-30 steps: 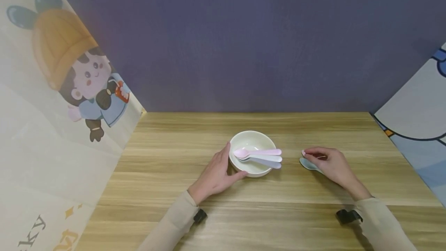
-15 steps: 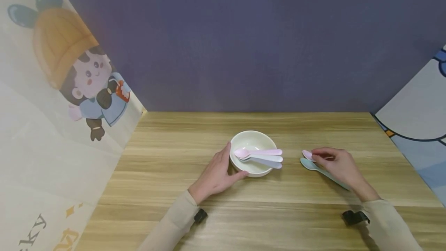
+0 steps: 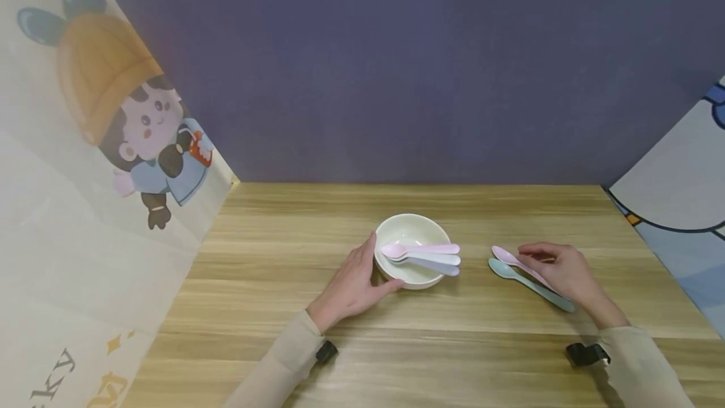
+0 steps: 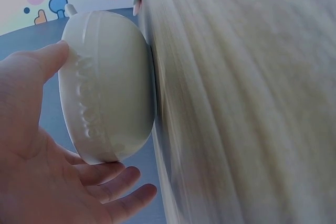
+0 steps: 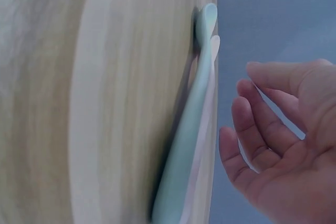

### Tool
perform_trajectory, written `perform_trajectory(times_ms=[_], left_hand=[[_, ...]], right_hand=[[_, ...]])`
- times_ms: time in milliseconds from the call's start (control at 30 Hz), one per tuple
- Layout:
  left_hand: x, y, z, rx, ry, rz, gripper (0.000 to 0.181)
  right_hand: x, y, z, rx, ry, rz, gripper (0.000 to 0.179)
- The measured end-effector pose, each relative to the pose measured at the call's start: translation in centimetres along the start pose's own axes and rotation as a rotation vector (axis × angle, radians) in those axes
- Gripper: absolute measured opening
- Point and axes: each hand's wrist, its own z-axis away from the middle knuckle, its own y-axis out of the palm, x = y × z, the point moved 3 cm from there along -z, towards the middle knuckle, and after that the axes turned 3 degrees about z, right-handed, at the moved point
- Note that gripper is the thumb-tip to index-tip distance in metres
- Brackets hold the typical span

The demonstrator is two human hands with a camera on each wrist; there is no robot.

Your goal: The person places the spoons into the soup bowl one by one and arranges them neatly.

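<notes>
My left hand [image 3: 352,281] holds a white bowl [image 3: 412,225] at its left side, thumb at the near rim and fingers round the wall. Across the bowl's right rim lie a pink spoon [image 3: 427,249], a white spoon [image 3: 433,259] and a lavender spoon [image 3: 440,267], handles sticking out to the right. Farther right, a second pink spoon [image 3: 503,254] lies beside a mint-green spoon [image 3: 504,271] on the table. Just above their handles hovers my right hand [image 3: 571,274]. In the right wrist view its fingers [image 5: 249,121] are loosely bent, apart from both spoons.
The wooden table [image 3: 317,213] meets a dark blue-purple panel [image 3: 419,68] at the back. A printed cartoon panel [image 3: 45,175] borders it on the left, another panel [image 3: 674,175] on the right. Black wrist cameras [image 3: 586,354] are worn under both sleeves.
My right hand has let go of the pink spoon, which now rests beside the mint-green one, and has drawn back to the right. The left hand and bowl have stayed in place.
</notes>
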Motion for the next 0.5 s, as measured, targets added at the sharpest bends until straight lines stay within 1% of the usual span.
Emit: perform_trajectory(times_ms=[233, 500], left_hand=[[0.07, 0.05, -0.05, -0.003, 0.007, -0.002, 0.116], [0.06, 0.04, -0.03, -0.003, 0.003, -0.008, 0.116]], right_hand=[[-0.41, 0.05, 0.23, 0.033, 0.022, 0.017, 0.023], [-0.96, 0.14, 0.55, 0.092, 0.042, 0.032, 0.029]])
